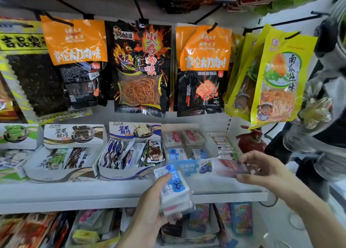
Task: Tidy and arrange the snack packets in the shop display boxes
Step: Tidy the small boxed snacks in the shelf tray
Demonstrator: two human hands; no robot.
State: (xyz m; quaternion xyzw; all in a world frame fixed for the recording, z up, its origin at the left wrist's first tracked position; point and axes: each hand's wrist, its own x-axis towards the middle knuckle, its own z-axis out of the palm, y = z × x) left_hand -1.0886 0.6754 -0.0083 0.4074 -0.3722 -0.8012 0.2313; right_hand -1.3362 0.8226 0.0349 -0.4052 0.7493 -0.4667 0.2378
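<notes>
1. Head view, at the shelf edge [131,195]: left hand [153,206] gripping a stack of white packets [173,188], blue-label one on top, thumb pressed across its face, fingers curled beneath. Stack held just in front of the shelf, long axis running up and away toward the blue box [192,168].
2. Same view, right side: right hand [262,171] pinching a red packet [231,167] between thumb below and fingers above, long axis lying left to right, over the box's right front corner.
3. Behind, in that box: red packets in the rear row [182,137], blue ones in front [177,153].
4. Judged relation for the coming move: red packet closest to the box, rear red row lying up and to the left of the right fingers; probably a short reach forward to slot it in. Left stack farther back, waiting.
</notes>
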